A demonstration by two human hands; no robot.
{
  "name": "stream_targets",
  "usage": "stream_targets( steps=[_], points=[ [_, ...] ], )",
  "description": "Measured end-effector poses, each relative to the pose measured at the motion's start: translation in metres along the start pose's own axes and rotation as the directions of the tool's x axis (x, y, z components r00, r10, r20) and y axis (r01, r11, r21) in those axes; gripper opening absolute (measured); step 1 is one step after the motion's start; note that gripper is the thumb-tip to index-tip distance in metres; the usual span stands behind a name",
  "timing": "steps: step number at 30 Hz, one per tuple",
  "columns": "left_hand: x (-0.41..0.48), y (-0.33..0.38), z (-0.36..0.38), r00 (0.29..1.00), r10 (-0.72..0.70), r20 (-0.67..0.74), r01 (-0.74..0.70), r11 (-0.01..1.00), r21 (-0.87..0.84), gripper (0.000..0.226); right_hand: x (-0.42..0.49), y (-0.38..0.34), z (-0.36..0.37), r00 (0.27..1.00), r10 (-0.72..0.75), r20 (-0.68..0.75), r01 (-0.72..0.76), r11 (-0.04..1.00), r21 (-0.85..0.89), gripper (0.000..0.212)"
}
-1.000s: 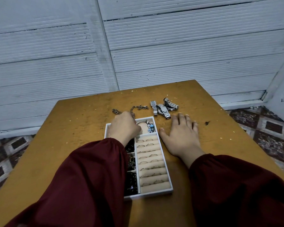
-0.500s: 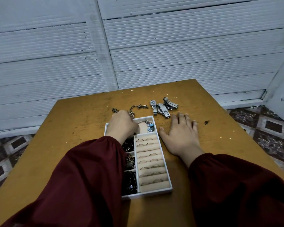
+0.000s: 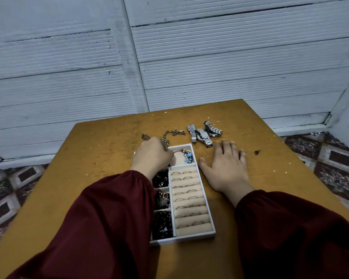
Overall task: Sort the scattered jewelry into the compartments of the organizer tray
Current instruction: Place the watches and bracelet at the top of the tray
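We're on the chain [image 3: 177, 132] — left hand [image 3: 152, 156] pinches its end, right hand [image 3: 226, 166] flat beside the tray [image 3: 189, 238]; next, coil it into the compartment underneath.

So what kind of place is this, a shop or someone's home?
Probably a home corner, not a shop: a worn wooden table against pale ribbed wall panels, with patterned floor tiles below.

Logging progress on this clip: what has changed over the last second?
Nothing clearly moved. The left hand stays curled over the chain at the far end of the tray; the right hand stays flat on the table; the watches lie unmoved.
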State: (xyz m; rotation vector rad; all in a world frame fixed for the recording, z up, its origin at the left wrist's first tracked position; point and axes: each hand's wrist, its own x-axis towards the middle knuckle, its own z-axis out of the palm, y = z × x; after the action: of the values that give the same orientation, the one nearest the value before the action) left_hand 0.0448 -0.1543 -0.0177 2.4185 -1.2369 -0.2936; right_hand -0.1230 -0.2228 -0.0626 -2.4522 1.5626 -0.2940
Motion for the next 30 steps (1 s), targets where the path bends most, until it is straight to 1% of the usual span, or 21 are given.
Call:
stream_targets(
  steps=[3, 8, 10, 12, 14, 16, 18, 19, 20, 22, 23, 25, 27, 30],
  points=[
    [-0.005, 0.002, 0.001, 0.997, 0.029, -0.067, -0.030, 0.999, -0.014, 0.014, 0.000, 0.000, 0.000, 1.000, -0.002, -0.003, 0.002, 1.000, 0.007, 0.075],
    [-0.019, 0.013, 0.003, 0.982, 0.091, -0.165, -0.121, 0.977, -0.178, 0.009, -0.001, -0.001, -0.002, 1.000, -0.005, -0.010, 0.006, 0.999, 0.049, 0.074],
    [-0.024, 0.019, 0.005, 0.979, 0.119, -0.166, -0.156, 0.961, -0.230, 0.008, -0.002, 0.000, -0.004, 1.000, -0.001, -0.028, 0.004, 0.994, 0.111, 0.071],
    [-0.026, 0.025, 0.005, 0.975, 0.140, -0.175, -0.188, 0.935, -0.300, 0.009, -0.001, 0.003, -0.006, 0.996, 0.043, -0.084, -0.019, 0.966, 0.259, 0.063],
    [-0.024, 0.033, 0.005, 0.972, 0.135, -0.194, -0.199, 0.910, -0.365, 0.011, 0.001, 0.005, -0.011, 0.986, 0.136, -0.097, -0.076, 0.884, 0.461, 0.055],
    [-0.021, 0.044, 0.006, 0.969, 0.127, -0.213, -0.206, 0.889, -0.409, 0.011, 0.007, 0.004, -0.016, 0.969, 0.239, -0.058, -0.146, 0.749, 0.646, 0.052],
    [-0.017, 0.054, 0.008, 0.971, 0.116, -0.211, -0.200, 0.875, -0.441, 0.009, 0.015, 0.002, -0.019, 0.945, 0.325, -0.035, -0.196, 0.648, 0.736, 0.055],
    [-0.014, 0.058, 0.010, 0.973, 0.113, -0.201, -0.194, 0.872, -0.450, 0.009, 0.020, 0.002, -0.018, 0.939, 0.342, -0.033, -0.202, 0.627, 0.752, 0.056],
    [-0.012, 0.061, 0.011, 0.975, 0.115, -0.188, -0.190, 0.868, -0.459, 0.009, 0.024, 0.002, -0.016, 0.940, 0.340, -0.039, -0.195, 0.627, 0.754, 0.056],
    [-0.006, 0.064, 0.014, 0.977, 0.120, -0.174, -0.190, 0.861, -0.472, 0.012, 0.029, 0.001, -0.016, 0.948, 0.308, -0.085, -0.150, 0.665, 0.732, 0.048],
    [-0.002, 0.065, 0.015, 0.978, 0.121, -0.173, -0.189, 0.863, -0.468, 0.014, 0.032, 0.002, -0.016, 0.952, 0.282, -0.118, -0.119, 0.699, 0.705, 0.046],
    [0.004, 0.066, 0.016, 0.978, 0.121, -0.167, -0.184, 0.877, -0.443, 0.014, 0.039, 0.003, -0.016, 0.961, 0.225, -0.159, -0.082, 0.787, 0.612, 0.048],
    [0.010, 0.066, 0.017, 0.979, 0.128, -0.159, -0.184, 0.893, -0.412, 0.011, 0.048, 0.005, -0.016, 0.971, 0.189, -0.147, -0.088, 0.850, 0.519, 0.053],
    [0.019, 0.064, 0.016, 0.978, 0.139, -0.156, -0.188, 0.911, -0.367, 0.013, 0.059, 0.006, -0.015, 0.982, 0.158, -0.102, -0.103, 0.906, 0.411, 0.057]
  ],
)
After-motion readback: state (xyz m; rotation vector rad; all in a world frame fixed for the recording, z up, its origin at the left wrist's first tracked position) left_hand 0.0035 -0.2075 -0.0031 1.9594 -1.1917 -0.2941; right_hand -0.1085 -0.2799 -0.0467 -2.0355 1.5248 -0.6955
